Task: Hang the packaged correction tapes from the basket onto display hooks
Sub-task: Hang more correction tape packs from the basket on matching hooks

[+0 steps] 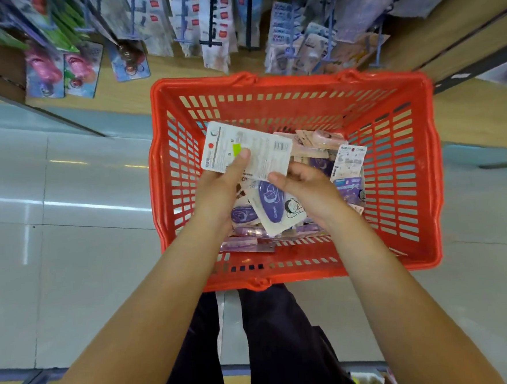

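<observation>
Mostly floor on the far left: pale glossy tiles (66, 187), nothing on them. Above, packs with pink items (44, 71) hang off the display, and a blue carded pack (129, 61) beside them; the rack is crowded with hanging goods.

Left hand (224, 182) pinches a white carded pack (245, 150) back-side up, thumb on top over the printed text near a green sticker, fingers under. Pack is lifted clear above the pile, held flat, probably so the hang hole at its far-left end can be lined up with a hook.

Right hand (303, 185) sits just beside the pack's near right corner, fingers loosely curled, thumb tip at or near the card edge; cannot tell if it truly grips. Looks like it is steadying or about to take over.

Red basket (406, 163) sits on the floor under both hands, holding the remaining correction tapes (272, 201): purple blistered ones on white cards, jumbled and overlapping, some upright at the right wall. So plenty left to hang.

Display hooks (214, 17) run along the top, blue hooks (287, 33) further right, most already loaded, so a free peg needs finding. Wooden shelf edge (461, 42) on the right. Dark trousers (274, 340) below the basket.
</observation>
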`<state>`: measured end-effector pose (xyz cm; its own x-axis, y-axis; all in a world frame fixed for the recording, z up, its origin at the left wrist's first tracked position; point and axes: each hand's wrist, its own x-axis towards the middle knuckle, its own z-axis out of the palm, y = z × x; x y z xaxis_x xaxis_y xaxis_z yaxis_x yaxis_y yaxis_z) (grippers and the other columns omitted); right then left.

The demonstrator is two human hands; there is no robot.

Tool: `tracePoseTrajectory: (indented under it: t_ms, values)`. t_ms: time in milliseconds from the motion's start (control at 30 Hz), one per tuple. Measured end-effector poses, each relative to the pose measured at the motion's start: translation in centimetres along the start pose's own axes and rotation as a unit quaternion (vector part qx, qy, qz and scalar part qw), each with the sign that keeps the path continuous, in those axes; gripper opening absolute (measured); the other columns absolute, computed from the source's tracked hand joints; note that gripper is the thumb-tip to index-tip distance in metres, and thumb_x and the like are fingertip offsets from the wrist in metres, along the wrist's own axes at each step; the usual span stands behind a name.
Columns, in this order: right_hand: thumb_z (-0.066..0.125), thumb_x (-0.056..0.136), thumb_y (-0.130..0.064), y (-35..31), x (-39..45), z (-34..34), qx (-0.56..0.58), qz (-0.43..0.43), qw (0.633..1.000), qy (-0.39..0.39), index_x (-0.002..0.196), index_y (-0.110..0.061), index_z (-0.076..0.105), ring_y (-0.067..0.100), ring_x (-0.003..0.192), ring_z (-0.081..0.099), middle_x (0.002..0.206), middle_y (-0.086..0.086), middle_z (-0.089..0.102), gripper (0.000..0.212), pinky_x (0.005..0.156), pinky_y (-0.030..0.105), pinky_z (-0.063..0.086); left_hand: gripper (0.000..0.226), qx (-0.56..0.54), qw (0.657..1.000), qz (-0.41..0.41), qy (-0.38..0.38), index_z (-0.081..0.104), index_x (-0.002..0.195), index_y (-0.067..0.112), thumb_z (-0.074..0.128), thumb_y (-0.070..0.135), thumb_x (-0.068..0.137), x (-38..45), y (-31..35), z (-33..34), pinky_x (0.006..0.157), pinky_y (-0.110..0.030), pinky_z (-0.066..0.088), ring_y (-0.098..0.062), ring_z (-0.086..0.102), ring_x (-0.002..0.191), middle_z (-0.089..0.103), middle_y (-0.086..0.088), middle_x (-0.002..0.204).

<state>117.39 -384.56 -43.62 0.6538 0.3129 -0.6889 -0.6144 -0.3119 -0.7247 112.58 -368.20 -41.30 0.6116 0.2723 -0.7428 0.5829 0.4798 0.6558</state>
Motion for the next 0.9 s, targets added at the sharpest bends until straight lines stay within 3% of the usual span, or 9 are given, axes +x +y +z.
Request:
tracePoseTrajectory:
  t_ms: [100,267,367,400,533,633,733,833,900]
  values:
    - [0.078,0.085,-0.003,0.4,-0.2,-0.9,-0.007,0.008,1.000,-0.021,0.103,-0.026,0.069,0.000,0.092,0.072,0.096,-0.015,0.077,0.031,0.081,0.018,0.055,0.031,-0.060,0.998,0.005,0.006,0.065,0.133,0.009,0.063,0.019,0.103,1.3,0.1,0.7,0.083,-0.029,0.061,-0.021,0.073,0.111,0.074,-0.008,0.125]
    - [0.077,0.088,-0.009,0.5,-1.2,-4.7,-0.021,-0.002,0.996,0.088,0.107,-0.020,0.070,0.008,0.093,0.071,0.102,-0.006,0.077,0.023,0.089,0.037,0.057,0.031,-0.052,0.998,0.012,0.022,0.061,0.135,0.011,0.059,0.011,0.105,3.3,1.0,-0.4,0.093,-0.040,0.061,-0.024,0.072,0.114,0.073,-0.008,0.127]
    - [0.072,0.093,-0.010,0.2,-1.5,-5.9,0.049,-0.034,0.988,0.141,0.102,-0.021,0.069,0.001,0.079,0.070,0.086,-0.012,0.076,0.014,0.070,0.019,0.053,0.033,0.055,0.998,-0.015,-0.008,0.062,0.135,0.016,0.062,0.015,0.103,3.6,0.6,0.3,0.099,-0.050,0.058,-0.022,0.073,0.110,0.075,-0.003,0.121]
    - [0.070,0.094,-0.010,0.1,-1.4,-5.8,0.058,-0.038,0.988,0.137,0.101,-0.022,0.068,0.001,0.079,0.071,0.087,-0.010,0.076,0.014,0.070,0.018,0.052,0.034,0.073,0.996,-0.035,-0.033,0.062,0.136,0.017,0.063,0.019,0.103,3.5,0.3,0.9,0.101,-0.053,0.056,-0.023,0.073,0.110,0.075,-0.003,0.121]
    - [0.063,0.101,-0.019,0.1,-0.6,-4.7,0.016,-0.040,0.993,0.107,0.103,-0.028,0.069,0.021,0.091,0.070,0.107,0.007,0.071,0.011,0.075,0.043,0.057,0.047,0.101,0.979,-0.068,-0.165,0.059,0.140,0.024,0.069,0.042,0.096,2.9,-0.9,3.3,0.099,-0.053,0.056,-0.026,0.070,0.118,0.073,-0.002,0.129]
    - [0.059,0.102,-0.010,0.2,-0.3,-4.7,0.025,-0.030,0.997,0.068,0.115,-0.019,0.069,0.018,0.073,0.066,0.090,0.007,0.067,0.019,0.064,0.033,0.055,0.042,0.114,0.979,-0.046,-0.164,0.063,0.128,0.026,0.077,0.030,0.088,3.5,-1.8,4.0,0.099,-0.051,0.057,-0.027,0.072,0.114,0.075,-0.005,0.124]
    - [0.061,0.101,-0.008,0.1,0.0,-5.2,-0.011,-0.030,0.997,0.077,0.114,-0.019,0.069,0.013,0.068,0.064,0.084,0.006,0.066,0.019,0.061,0.031,0.055,0.046,0.112,0.981,-0.037,-0.152,0.061,0.134,0.017,0.077,0.015,0.090,4.3,-2.6,3.9,0.095,-0.046,0.059,-0.028,0.072,0.113,0.075,-0.007,0.122]
    - [0.066,0.097,-0.011,0.5,1.4,-7.3,-0.071,-0.033,0.984,0.162,0.112,-0.020,0.070,0.018,0.087,0.065,0.102,0.008,0.067,0.017,0.082,0.037,0.056,0.062,0.146,0.976,-0.027,-0.157,0.062,0.136,0.014,0.086,0.019,0.079,5.3,-2.9,3.2,0.101,-0.050,0.055,-0.028,0.072,0.115,0.075,-0.007,0.123]
    - [0.070,0.095,-0.015,0.7,2.8,-9.2,-0.150,-0.051,0.967,0.201,0.120,-0.016,0.068,0.012,0.103,0.057,0.115,0.000,0.063,0.025,0.091,0.024,0.048,0.066,0.164,0.972,-0.023,-0.167,0.060,0.138,0.014,0.086,0.018,0.077,5.9,-3.0,2.7,0.104,-0.054,0.053,-0.028,0.070,0.117,0.074,-0.007,0.126]
